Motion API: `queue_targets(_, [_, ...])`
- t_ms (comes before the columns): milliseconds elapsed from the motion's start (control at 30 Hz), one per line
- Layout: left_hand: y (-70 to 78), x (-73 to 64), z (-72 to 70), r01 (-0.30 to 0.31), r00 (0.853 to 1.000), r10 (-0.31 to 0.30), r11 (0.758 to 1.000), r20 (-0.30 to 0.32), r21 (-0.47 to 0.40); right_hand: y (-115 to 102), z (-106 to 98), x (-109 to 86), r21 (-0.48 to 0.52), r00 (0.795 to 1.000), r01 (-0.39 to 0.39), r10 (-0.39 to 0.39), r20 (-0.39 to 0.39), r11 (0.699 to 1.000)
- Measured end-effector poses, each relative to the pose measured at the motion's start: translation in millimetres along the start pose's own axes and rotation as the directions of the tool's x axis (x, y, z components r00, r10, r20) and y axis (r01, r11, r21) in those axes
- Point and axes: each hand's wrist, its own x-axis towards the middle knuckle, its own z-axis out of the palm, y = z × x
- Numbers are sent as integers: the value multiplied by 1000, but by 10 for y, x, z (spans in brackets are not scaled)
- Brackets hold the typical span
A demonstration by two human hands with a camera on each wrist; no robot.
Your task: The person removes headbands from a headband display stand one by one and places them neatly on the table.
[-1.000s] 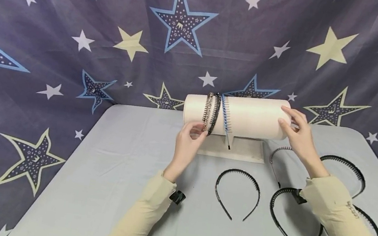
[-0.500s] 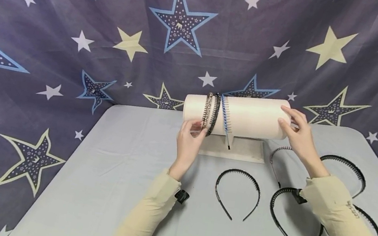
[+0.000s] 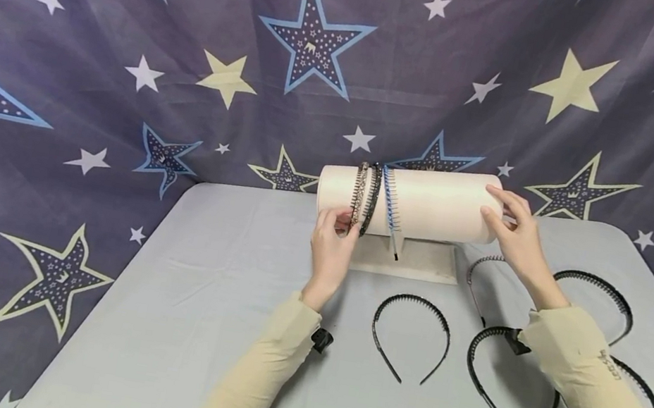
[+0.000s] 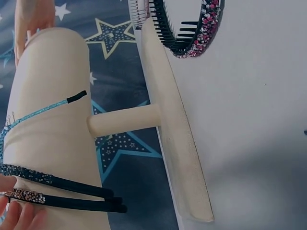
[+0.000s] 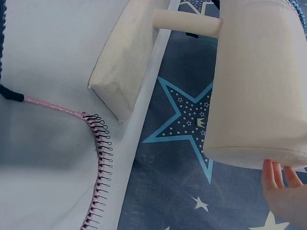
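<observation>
A cream padded headband display stand (image 3: 442,204) stands toward the back of the table, its thick roll lying sideways on a post and flat base. My left hand (image 3: 332,251) pinches a rhinestone headband (image 4: 26,195) near the roll's left end, thumb and fingertips at its glittery side. Right beside that one is a black beaded headband (image 3: 372,200), and farther right a blue headband (image 3: 390,200) with long teeth sits slanted. At the roll's right end, my right hand (image 3: 518,231) rests its fairly straight fingers and thumb against the edge.
A dark headband (image 3: 415,298) lies in front of the stand. Several more, including a black headband (image 3: 600,279) and a pink headband (image 5: 98,158), lie at the right, partly under my right forearm. A star-print curtain (image 3: 202,20) hangs behind the table (image 3: 190,296).
My left hand and forearm have shifted slightly right, still at the rhinestone headband. The right hand and the stand have stayed in place.
</observation>
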Motion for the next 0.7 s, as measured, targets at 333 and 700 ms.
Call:
queue_targets(333, [-21,2,35,-21,999,22,1000,-41,15,3,10,5,-1,1000,12,-12,-9,1000])
queue_targets(700, [-61,10,14,-53,997,54,998,-63,16,4,10,0,1,1000,16,-16,-10,1000])
